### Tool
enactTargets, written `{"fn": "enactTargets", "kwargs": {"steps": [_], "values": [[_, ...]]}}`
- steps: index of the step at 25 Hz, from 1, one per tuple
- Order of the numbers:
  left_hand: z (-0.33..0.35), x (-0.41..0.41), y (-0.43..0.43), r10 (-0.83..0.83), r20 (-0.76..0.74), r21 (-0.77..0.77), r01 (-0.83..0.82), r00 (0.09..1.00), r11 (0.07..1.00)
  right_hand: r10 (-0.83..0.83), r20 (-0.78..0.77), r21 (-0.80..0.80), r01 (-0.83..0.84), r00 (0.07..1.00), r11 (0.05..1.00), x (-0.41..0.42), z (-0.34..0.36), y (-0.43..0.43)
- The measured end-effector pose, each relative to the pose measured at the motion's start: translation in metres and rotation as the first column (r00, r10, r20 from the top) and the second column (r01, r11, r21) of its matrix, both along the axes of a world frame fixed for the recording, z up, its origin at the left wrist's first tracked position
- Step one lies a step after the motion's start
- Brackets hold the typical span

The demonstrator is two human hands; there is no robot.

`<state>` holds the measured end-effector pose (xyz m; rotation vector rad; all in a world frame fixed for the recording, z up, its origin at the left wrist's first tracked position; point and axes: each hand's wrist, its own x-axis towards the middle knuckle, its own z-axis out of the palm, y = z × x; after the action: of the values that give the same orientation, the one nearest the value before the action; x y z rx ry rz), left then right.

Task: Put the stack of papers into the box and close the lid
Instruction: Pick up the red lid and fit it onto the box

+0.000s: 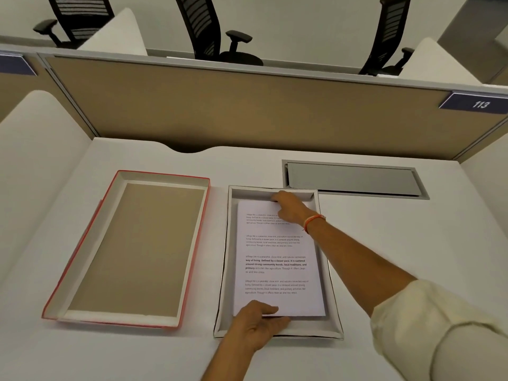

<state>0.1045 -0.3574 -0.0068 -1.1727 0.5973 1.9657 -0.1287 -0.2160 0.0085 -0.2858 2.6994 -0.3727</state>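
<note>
A stack of white printed papers (277, 259) lies inside the shallow white box (224, 259) at the middle of the desk. My left hand (258, 324) grips the near edge of the stack, thumb on top and fingers under it. My right hand (288, 206) holds the stack's far edge, close to the box's far wall. The lid (132, 248), red outside with a tan inner face, lies upside down on the desk, left of the box and apart from it.
A grey cable hatch (354, 178) is set into the white desk (412, 243) behind and to the right of the box. A tan partition (247, 105) closes the back, white side dividers flank the desk, and office chairs stand beyond.
</note>
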Motion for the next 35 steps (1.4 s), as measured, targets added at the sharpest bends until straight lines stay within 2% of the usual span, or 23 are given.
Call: {"fn": "enactTargets", "kwargs": {"steps": [6, 10, 13, 15, 16, 18, 20, 22, 23, 25, 28, 32, 35], "values": [[0.005, -0.001, 0.003, -0.052, -0.02, -0.003, 0.052, 0.998, 0.999, 0.015, 0.025, -0.009, -0.015, 1.0, 1.0, 0.002, 0.001, 0.004], [0.027, -0.001, -0.008, -0.277, -0.112, -0.076, 0.269, 0.955, 0.96, -0.051, -0.013, -0.091, 0.05, 0.999, 0.995, 0.004, 0.011, 0.0], [0.054, -0.018, -0.045, -0.426, -0.294, -0.281, 0.349, 0.855, 0.894, -0.172, -0.051, -0.316, 0.148, 0.984, 0.937, 0.013, 0.024, -0.021], [0.065, -0.041, -0.081, -0.448, -0.452, -0.525, 0.176, 0.771, 0.833, -0.254, 0.039, -0.525, 0.236, 0.966, 0.818, 0.029, 0.029, -0.049], [0.069, -0.054, -0.101, -0.482, -0.494, -0.675, 0.031, 0.724, 0.738, -0.284, 0.115, -0.604, 0.294, 0.952, 0.74, 0.04, 0.03, -0.065], [0.07, -0.081, -0.144, -0.589, -0.44, -0.886, -0.218, 0.679, 0.41, -0.303, 0.3, -0.705, 0.424, 0.905, 0.568, 0.065, 0.027, -0.099], [0.06, -0.1, -0.188, -0.63, -0.327, -0.937, -0.327, 0.704, 0.122, -0.277, 0.434, -0.732, 0.515, 0.857, 0.446, 0.091, 0.018, -0.13], [0.043, -0.109, -0.237, -0.633, -0.155, -0.946, -0.298, 0.758, -0.126, -0.289, 0.475, -0.719, 0.556, 0.831, 0.418, 0.11, 0.004, -0.157], [0.035, -0.111, -0.26, -0.625, -0.062, -0.943, -0.251, 0.778, -0.219, -0.31, 0.477, -0.706, 0.569, 0.822, 0.423, 0.118, -0.003, -0.169], [0.021, -0.109, -0.299, -0.588, 0.105, -0.937, -0.119, 0.802, -0.329, -0.35, 0.476, -0.665, 0.591, 0.807, 0.457, 0.128, -0.014, -0.186], [0.001, -0.101, -0.332, -0.556, 0.255, -0.931, 0.045, 0.791, -0.362, -0.387, 0.463, -0.589, 0.603, 0.797, 0.537, 0.139, -0.03, -0.201], [-0.001, -0.1, -0.347, -0.557, 0.264, -0.937, 0.073, 0.787, -0.341, -0.376, 0.431, -0.608, 0.572, 0.82, 0.551, 0.146, -0.037, -0.205], [0.024, -0.108, -0.354, -0.62, 0.235, -0.953, 0.053, 0.748, -0.297, -0.368, 0.381, -0.635, 0.529, 0.848, 0.562, 0.143, -0.035, -0.197]]}}
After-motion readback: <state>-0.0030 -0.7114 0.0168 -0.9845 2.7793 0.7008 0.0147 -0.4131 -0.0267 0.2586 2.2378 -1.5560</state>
